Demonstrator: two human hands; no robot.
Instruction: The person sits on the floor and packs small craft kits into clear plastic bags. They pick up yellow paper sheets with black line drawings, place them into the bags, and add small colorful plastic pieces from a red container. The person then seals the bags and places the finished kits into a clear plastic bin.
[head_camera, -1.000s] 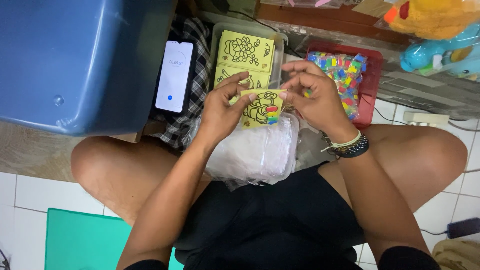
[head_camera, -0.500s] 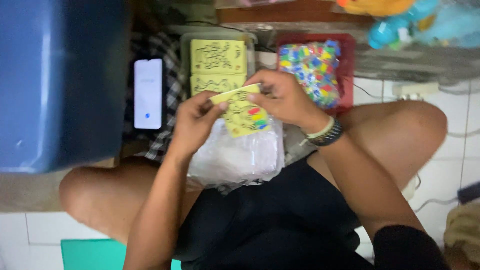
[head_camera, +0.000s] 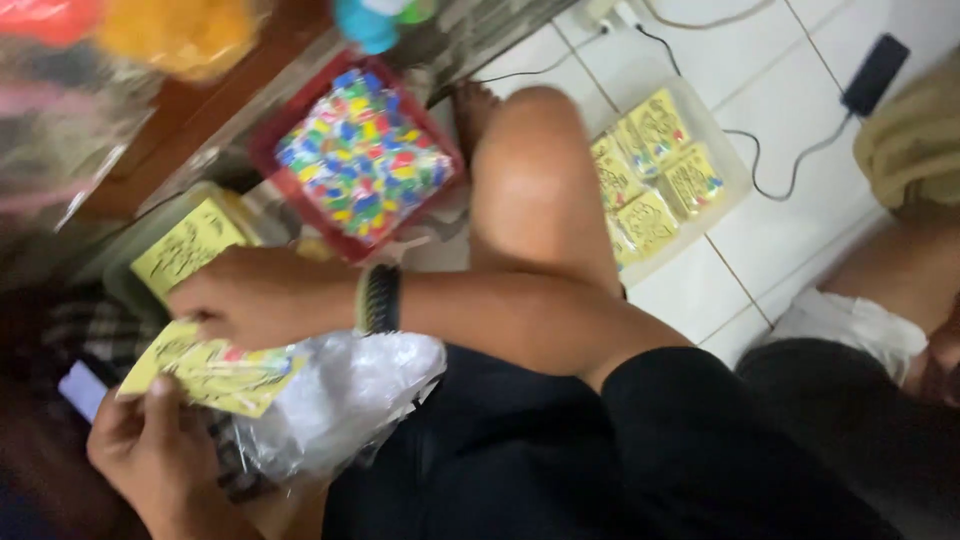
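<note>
Item 1, left hand (head_camera: 150, 450): low at the left edge of my view, thumb on top and fingers under, pinching the near corner of a yellow card (head_camera: 215, 368). The card is flat, tilted slightly, with a line drawing partly filled in colour along its right side.

Item 2, right hand (head_camera: 250, 300): reaching across from the right, fingers curled onto the far edge of the same card and pinching it. A dark wristband (head_camera: 380, 298) sits on that wrist.

Item 3, plastic bag (head_camera: 340, 400): clear, crumpled, lying in my lap just under and right of the card, touching its lower edge.

Item 4, clear tub (head_camera: 140, 265): behind the hands, a second yellow card (head_camera: 190, 243) lying in it; the picture is blurred there, so I cannot tell how many cards it holds.

Item 5, red tray (head_camera: 262, 165): beyond the right hand, filled with small pieces (head_camera: 360, 160) in many colours.

Item 6, knee (head_camera: 540, 200): bare, raised, between the red tray and the lid below.

Item 7, clear lid (head_camera: 730, 170): on the white floor tiles right of the knee, carrying several yellow packets (head_camera: 650, 175) set side by side.

Item 8, black cable (head_camera: 790, 150): runs across the tiles past the lid to a dark adapter (head_camera: 875, 75).
</note>
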